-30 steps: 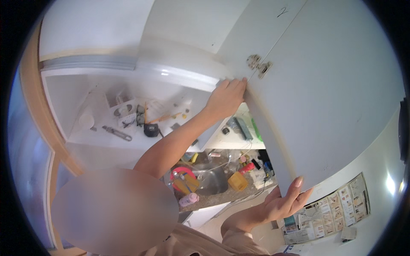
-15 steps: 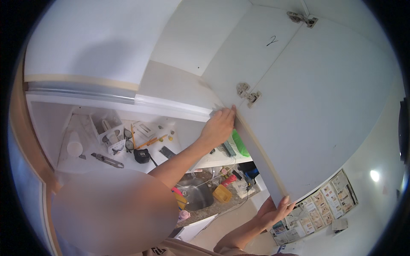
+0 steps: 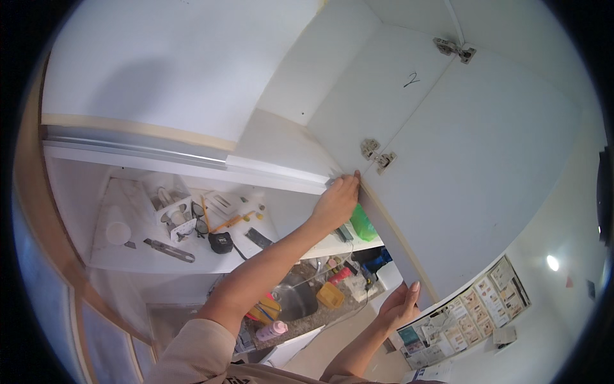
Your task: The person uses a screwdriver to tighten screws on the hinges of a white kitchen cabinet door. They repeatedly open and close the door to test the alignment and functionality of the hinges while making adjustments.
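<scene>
A white cabinet door [image 3: 473,166] stands swung out on the right, joined to the cabinet's side panel [image 3: 377,89] by an upper metal hinge [image 3: 455,50] and a lower metal hinge [image 3: 378,155]. My left hand [image 3: 338,201] is closed at the door's bottom corner on the hinge side, fingertips up by the seam. Farther out, my right hand [image 3: 398,308] grips the bottom edge, its thumb upright against the edge and its fingers partly hidden beneath. A second white panel [image 3: 166,70] covers the cabinet's left part.
On the shelf below lie a utility knife [image 3: 169,250], a black tape measure [image 3: 220,242], glasses [image 3: 199,219], pencils and a white basket [image 3: 182,228]. Lower down are a sink [image 3: 300,299], a yellow container [image 3: 330,296] and a pink bottle [image 3: 272,331].
The view has shifted, so the cabinet sits slightly lower in it. My right hand has slid a little inward along the door's bottom edge. The blurred shape at lower left is gone.
</scene>
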